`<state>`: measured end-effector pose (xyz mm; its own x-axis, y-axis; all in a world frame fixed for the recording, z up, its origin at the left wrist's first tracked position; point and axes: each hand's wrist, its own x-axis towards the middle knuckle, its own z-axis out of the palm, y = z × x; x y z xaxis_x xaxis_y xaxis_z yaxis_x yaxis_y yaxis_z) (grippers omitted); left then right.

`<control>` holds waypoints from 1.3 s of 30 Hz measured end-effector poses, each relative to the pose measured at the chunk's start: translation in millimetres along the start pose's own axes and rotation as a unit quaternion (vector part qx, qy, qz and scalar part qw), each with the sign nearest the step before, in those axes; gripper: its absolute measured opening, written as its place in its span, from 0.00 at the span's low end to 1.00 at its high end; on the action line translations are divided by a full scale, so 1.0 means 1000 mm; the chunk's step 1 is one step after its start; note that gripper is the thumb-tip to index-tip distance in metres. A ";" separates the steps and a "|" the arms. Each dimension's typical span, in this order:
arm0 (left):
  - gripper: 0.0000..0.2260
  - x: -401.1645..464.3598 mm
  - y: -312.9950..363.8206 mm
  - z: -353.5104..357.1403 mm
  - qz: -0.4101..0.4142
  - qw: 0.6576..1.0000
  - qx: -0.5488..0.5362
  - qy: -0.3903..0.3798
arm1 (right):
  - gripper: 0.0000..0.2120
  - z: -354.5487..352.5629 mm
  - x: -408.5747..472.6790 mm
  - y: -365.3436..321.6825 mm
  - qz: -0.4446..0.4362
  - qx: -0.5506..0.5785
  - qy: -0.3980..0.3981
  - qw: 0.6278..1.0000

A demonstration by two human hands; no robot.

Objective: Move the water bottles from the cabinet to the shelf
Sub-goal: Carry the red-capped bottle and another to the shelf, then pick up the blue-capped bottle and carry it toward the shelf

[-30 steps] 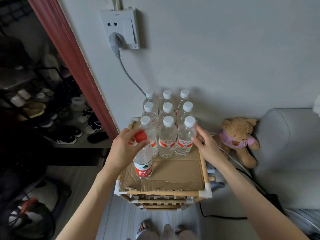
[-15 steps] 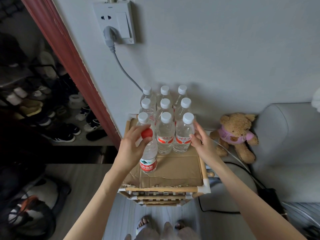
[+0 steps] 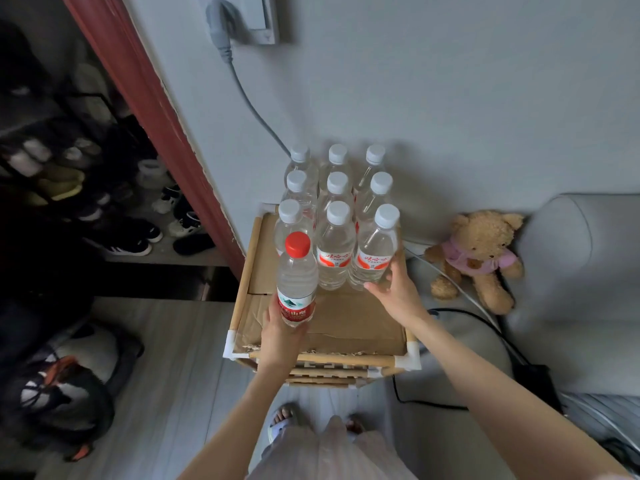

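Observation:
Several white-capped water bottles [image 3: 335, 249] stand in rows at the back of a small wooden shelf [image 3: 322, 358] topped with cardboard. A red-capped bottle [image 3: 297, 278] stands upright in front of the left column. My left hand [image 3: 282, 336] grips its lower part, at the red label. My right hand [image 3: 398, 292] touches the base of the front right white-capped bottle [image 3: 375, 252], fingers spread around its right side.
A grey cable runs from a wall socket [image 3: 242, 19] down behind the bottles. A teddy bear [image 3: 478, 254] sits against a grey sofa [image 3: 581, 289] on the right. A shoe rack [image 3: 104, 202] and a bag [image 3: 69, 393] lie left. My feet are below the shelf.
My left hand has slid from the red cap down to the bottle's label, and the bottle now stands right in front of the left column. My right hand dropped lower on the front right bottle.

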<state>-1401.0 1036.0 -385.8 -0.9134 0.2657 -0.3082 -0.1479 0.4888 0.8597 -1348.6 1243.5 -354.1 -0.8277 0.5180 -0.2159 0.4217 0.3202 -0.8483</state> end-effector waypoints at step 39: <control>0.36 -0.021 0.019 0.016 -0.067 0.991 0.012 0.114 | 0.41 0.004 0.002 0.047 0.087 0.040 -0.087 0.992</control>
<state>-1379.0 1053.4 -369.3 -0.9486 0.0027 -0.3164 -0.2676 0.5270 0.8066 -1331.8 1256.2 -396.2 -0.7989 0.4136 -0.4366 0.5388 0.1697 -0.8252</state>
